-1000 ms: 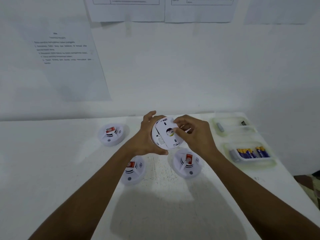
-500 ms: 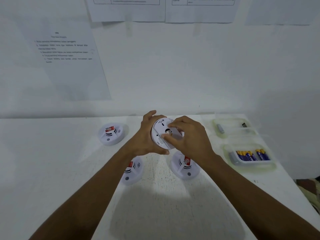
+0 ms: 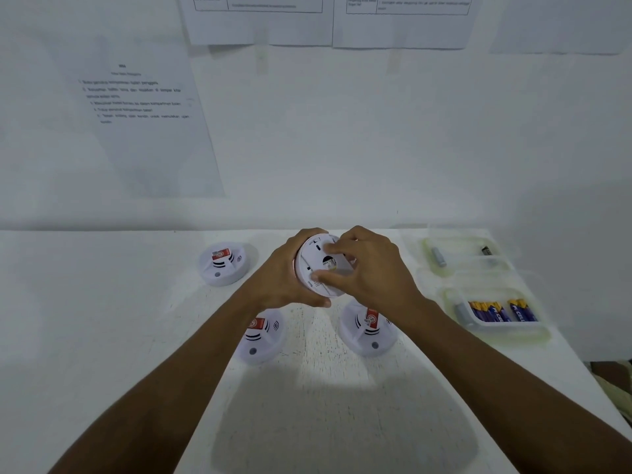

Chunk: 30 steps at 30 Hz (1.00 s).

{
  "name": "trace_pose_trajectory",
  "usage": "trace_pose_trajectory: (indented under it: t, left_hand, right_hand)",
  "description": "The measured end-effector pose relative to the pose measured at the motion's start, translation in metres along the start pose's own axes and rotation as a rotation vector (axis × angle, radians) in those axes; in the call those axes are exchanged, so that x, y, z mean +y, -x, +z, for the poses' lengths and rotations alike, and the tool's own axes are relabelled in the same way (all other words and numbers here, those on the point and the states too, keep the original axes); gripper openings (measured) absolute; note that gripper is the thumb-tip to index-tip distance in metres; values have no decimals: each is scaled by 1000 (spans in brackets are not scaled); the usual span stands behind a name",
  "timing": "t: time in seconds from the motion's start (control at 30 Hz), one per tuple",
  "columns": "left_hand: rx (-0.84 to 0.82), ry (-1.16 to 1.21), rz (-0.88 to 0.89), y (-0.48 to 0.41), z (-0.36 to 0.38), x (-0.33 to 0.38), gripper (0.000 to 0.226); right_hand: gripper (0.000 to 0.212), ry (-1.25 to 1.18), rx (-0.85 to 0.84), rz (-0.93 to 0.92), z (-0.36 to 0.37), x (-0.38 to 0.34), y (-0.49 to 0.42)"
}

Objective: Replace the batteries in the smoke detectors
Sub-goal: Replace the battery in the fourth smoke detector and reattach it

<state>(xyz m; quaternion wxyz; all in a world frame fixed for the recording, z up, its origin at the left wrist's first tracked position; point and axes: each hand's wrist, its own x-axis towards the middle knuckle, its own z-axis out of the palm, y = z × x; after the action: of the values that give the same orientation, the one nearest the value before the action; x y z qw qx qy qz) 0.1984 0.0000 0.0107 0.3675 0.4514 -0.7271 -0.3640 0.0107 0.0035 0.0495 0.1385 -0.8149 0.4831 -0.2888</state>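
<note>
NOW: left hand (image 3: 285,273) grips round white plastic smoke detector (image 3: 318,268), raised at centre, back facing me; right hand (image 3: 371,268) pinches its back | DONE: no swap visible | LEFT: three white domed detectors (image 3: 224,265) (image 3: 261,338) (image 3: 369,330) at 9, 7, 5 o'clock; blue-and-gold batteries (image 3: 496,311) wait, 3 o'clock.

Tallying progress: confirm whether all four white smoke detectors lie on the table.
No: three detectors lie on the white table; the left hand and right hand hold the fourth round white smoke detector.
</note>
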Motion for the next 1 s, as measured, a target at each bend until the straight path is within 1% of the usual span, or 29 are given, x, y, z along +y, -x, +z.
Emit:
trace_pose_trajectory:
  t: [0.1, 0.23, 0.4, 0.53, 0.7, 1.0]
  left_hand:
    - [6, 3, 1, 0, -3, 0, 95]
    - [10, -24, 13, 1, -6, -2, 95]
    - [11, -51, 8, 1, -8, -3, 96]
    - [3, -104, 15, 0, -8, -4, 96]
    - [46, -119, -4, 2, -3, -6, 91]
    - [85, -161, -4, 7, 4, -9, 95]
  right_hand:
    - [55, -35, 24, 14, 3, -2, -1]
    - [60, -63, 59, 51, 11, -3, 0]
    - [52, -152, 84, 125, 12, -5, -1]
    - [51, -212, 71, 207, 13, -6, -2]
    - [51, -194, 56, 240, 17, -6, -5]
    - [47, -250, 116, 313, 25, -9, -4]
